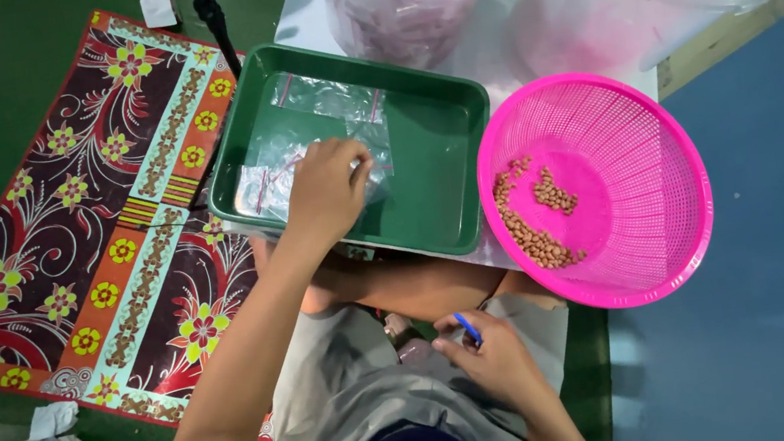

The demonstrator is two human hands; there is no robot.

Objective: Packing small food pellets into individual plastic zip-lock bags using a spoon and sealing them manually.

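My left hand half hides the crinkly clear bags it pinches in the green tray, while my right hand grips a thin blue stick.

The left hand reaches into a green tray and touches clear bags. The right hand pinches a blue stick over the lap. Beside the tray, a pink basket holds peanuts.

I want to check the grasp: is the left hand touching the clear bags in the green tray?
Touching. The head view shows the left hand lying on the clear bags inside the green tray.
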